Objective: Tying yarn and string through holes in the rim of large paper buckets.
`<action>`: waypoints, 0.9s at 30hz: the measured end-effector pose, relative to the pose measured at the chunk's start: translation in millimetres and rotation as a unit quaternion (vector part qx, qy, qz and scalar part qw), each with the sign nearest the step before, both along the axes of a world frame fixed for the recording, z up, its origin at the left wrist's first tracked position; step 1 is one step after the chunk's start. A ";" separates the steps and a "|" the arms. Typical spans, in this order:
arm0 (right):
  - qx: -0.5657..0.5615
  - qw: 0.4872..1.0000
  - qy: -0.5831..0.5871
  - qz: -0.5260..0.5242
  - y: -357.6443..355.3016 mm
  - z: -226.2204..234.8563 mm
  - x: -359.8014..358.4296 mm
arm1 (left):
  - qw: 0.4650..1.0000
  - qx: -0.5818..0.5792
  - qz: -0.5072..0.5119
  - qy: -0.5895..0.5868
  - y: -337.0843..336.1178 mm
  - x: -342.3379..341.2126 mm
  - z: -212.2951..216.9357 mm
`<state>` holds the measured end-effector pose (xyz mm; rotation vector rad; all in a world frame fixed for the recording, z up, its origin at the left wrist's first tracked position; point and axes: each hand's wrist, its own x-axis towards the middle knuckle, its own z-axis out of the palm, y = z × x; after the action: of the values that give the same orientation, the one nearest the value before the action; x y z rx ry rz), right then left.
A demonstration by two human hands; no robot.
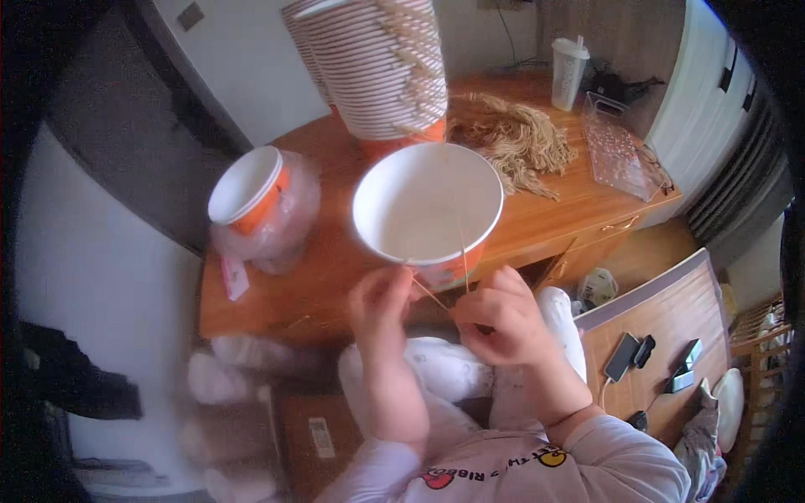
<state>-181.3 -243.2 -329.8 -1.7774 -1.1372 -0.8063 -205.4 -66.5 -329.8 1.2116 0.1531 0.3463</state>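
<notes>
A white paper bowl [419, 205] with an orange outside stands at the near edge of the wooden desk [319, 285]. A thin tan string [462, 243] hangs over its rim toward me. My left hand [379, 303] pinches one end of the string just below the rim. My right hand [496, 317] is closed on the other part of the string, beside the bowl's lower right. The two hands sit close together, about a hand's width apart.
A tall stack of paper bowls [377, 67] rises behind the single bowl. A heap of tan strings [516, 142] lies to its right. A bagged stack of bowls [256, 205] stands left. A lidded cup [568, 71], a clear tray [619, 151] and a side table with phones [662, 335] are right.
</notes>
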 end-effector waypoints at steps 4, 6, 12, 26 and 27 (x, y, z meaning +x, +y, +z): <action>0.027 0.999 0.011 0.022 -3.7 -7.3 2.1 | 0.990 0.098 0.103 -0.006 -10.0 2.5 7.9; 0.048 0.998 0.024 0.013 -6.1 -12.7 3.3 | 0.977 0.155 0.134 -0.065 2.7 -0.3 -6.4; 0.078 0.995 0.053 0.043 -18.8 -14.4 1.1 | 0.704 0.643 0.173 -0.246 21.7 3.9 27.7; 0.060 0.974 0.219 -0.026 -70.8 -32.8 23.9 | 0.443 0.813 -0.309 -0.218 6.1 -58.7 139.6; 0.072 0.971 0.229 0.014 -70.6 -26.6 24.4 | 0.436 0.806 -0.336 -0.217 2.0 -61.0 145.9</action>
<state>-156.9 -313.8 -356.4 -1.7046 -0.7743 -0.4139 -266.3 -64.5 -183.9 2.8439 -1.4903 -0.0624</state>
